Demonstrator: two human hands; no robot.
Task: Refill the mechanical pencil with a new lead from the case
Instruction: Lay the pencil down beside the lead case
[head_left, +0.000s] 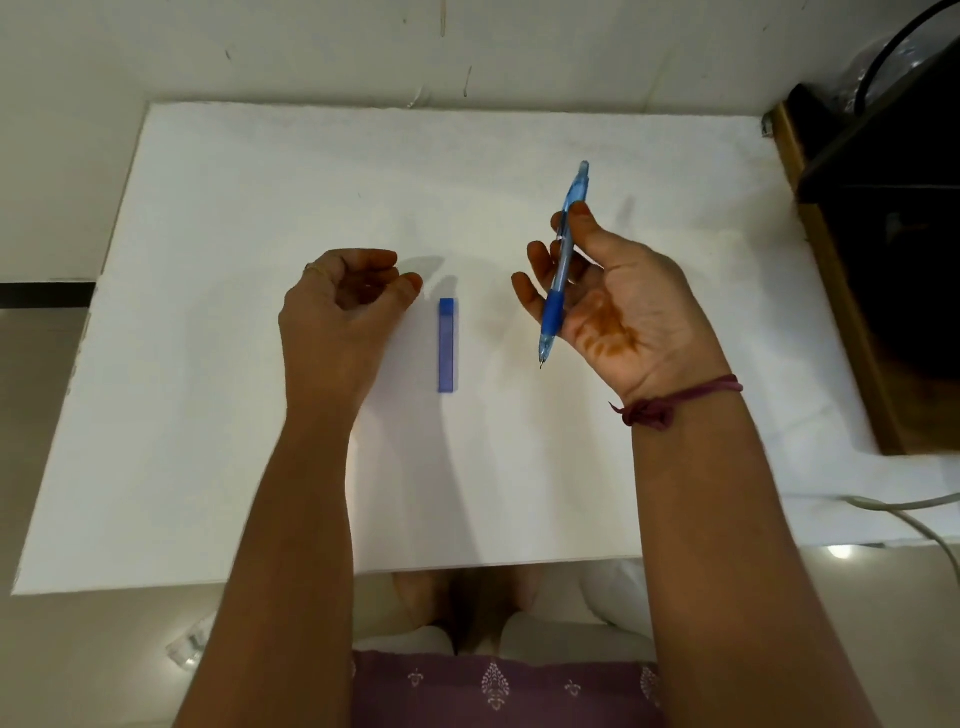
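Right hand (618, 301) palm-up above the counter (208, 415), right of centre, thumb and fingers pinching the pencil (563, 265) mid-barrel. Pencil tilted, metal tip toward the near edge, clear blue cap end toward the far edge, dark blue grip lying across the fingers. Tip off the surface, not touching anything. Orange-brown stain across the palm; maroon thread (670, 402) knotted round the right wrist.

Case (446, 345) flat on the counter near its middle, between the two hands, long side running from near edge to far edge. Blue, slim, rectangular, darker cap at the far end. Touched by neither hand. Open or closed: cannot tell.

Left hand (348, 306) left of the case, back toward the camera, fingers loosely curled inward, thumb tip close to the fingertips, nothing seen held inside. Thumb just beside the far end of the case but apart from it. Ring (307, 267) on one finger.

White sheet covering the counter from left edge to right. Dark box (883, 260) with wooden trim standing past the right edge, toward the far right corner. Pale cable (914, 512) trailing off near the right near corner. Purple patterned cloth (509, 691) below the near edge, at the lap.
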